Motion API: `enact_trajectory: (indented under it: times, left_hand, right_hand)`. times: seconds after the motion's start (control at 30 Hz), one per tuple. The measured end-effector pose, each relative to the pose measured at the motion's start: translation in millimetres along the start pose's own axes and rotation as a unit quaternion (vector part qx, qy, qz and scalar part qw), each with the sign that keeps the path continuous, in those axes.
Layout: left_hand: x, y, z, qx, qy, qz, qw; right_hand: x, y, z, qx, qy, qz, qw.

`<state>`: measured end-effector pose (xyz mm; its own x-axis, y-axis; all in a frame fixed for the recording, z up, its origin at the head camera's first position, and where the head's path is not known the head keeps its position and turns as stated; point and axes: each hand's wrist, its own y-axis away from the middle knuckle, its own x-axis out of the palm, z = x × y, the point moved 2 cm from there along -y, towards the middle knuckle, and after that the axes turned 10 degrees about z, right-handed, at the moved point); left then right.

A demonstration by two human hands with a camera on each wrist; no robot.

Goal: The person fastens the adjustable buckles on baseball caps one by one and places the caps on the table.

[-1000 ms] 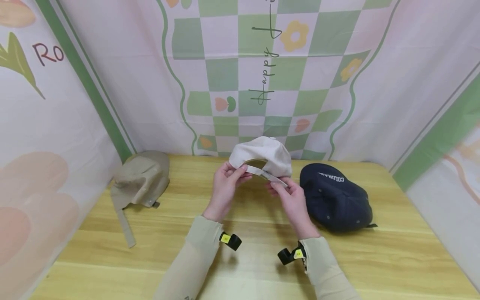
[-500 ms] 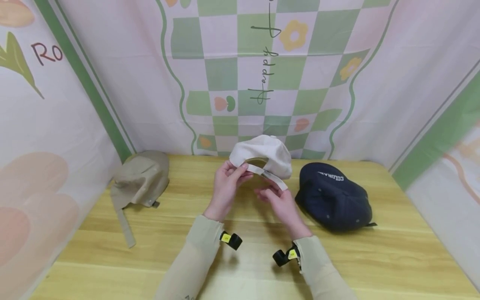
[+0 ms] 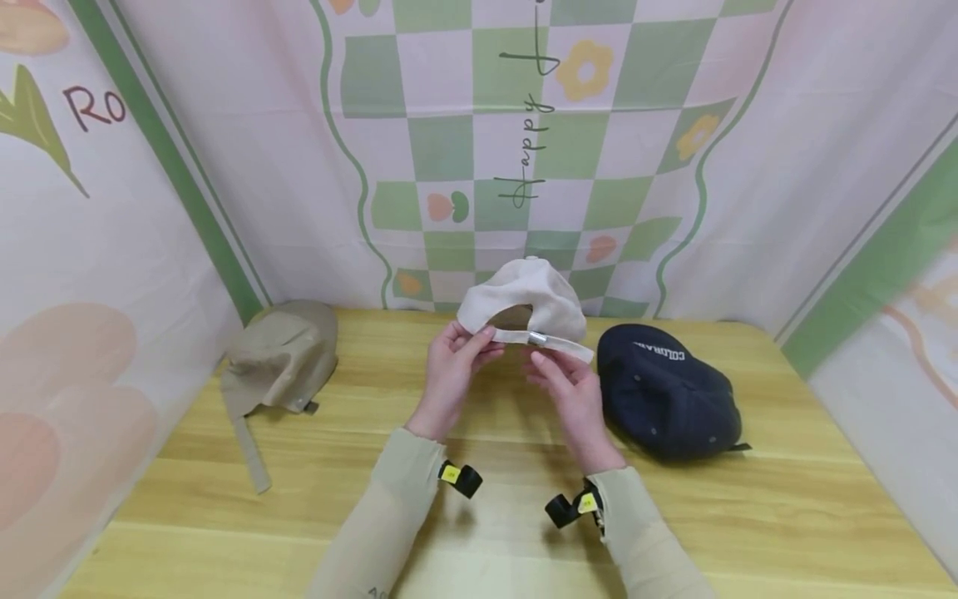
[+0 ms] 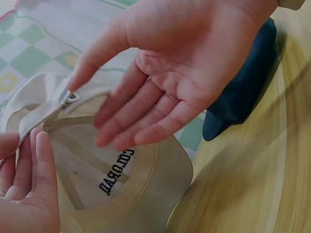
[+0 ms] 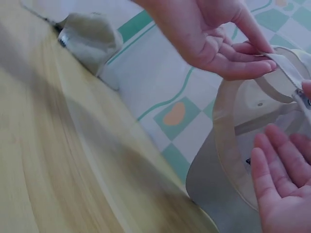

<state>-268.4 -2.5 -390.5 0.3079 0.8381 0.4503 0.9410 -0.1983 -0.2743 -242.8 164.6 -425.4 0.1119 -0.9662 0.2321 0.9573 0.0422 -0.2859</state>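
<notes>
Tan cap [image 3: 288, 353]: slumped on the left of the tabletop [image 3: 486, 549], apart from the hands; its sagging crown suggests soft cloth.
Left hand [image 3: 447, 378]: pinches the back strap [image 3: 511, 336] of the white cap [image 3: 535, 287] between thumb and fingers, near the strap's left end; a sound anchor, most likely.
White cap: between the other two caps, back toward the wearer of the head camera, held up by its strap; whether the brim [image 4: 174, 187] touches the tabletop cannot be told. It should prove light, limp in the crown, firmer at the brim, hard to break but quick to swing or fold.
Buckle [image 3: 537, 339]: shiny, probably metal, likely the one hard, slick spot; best steadied with a fingertip.
Strap end: sticks out right of the buckle; narrow and bendy, it probably wants a close thumb-and-finger pinch.
Right hand [image 3: 572, 403]: thumb against the strap by the buckle, fingers fairly straight and gripping nothing.
Navy cap [image 3: 666, 395]: on the tabletop, just beside the right hand.
</notes>
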Motion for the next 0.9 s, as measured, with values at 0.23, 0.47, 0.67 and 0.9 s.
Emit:
enact_trajectory:
  times: [0.23,0.47,0.67,0.9]
  left_hand:
    - [2.2,0.1,4.2,0.002,-0.010,0.020,0.9997]
    - [2.5,0.8,9.7,-0.010,-0.027,0.039,0.9988]
    - [1.3,-1.4,9.7,-0.024,0.020,0.037,0.9988]
    - [-1.5,-2.8,5.3,-0.029,0.075,0.013,0.9967]
  right_hand:
    - [5,-2,2,-0.032,-0.067,0.026,0.997]
    - [6,-3,9,-0.033,-0.128,-0.023,0.991]
    - [3,-3,11,-0.039,-0.159,-0.030,0.986]
    - [3,-3,13,-0.053,-0.168,-0.013,0.984]
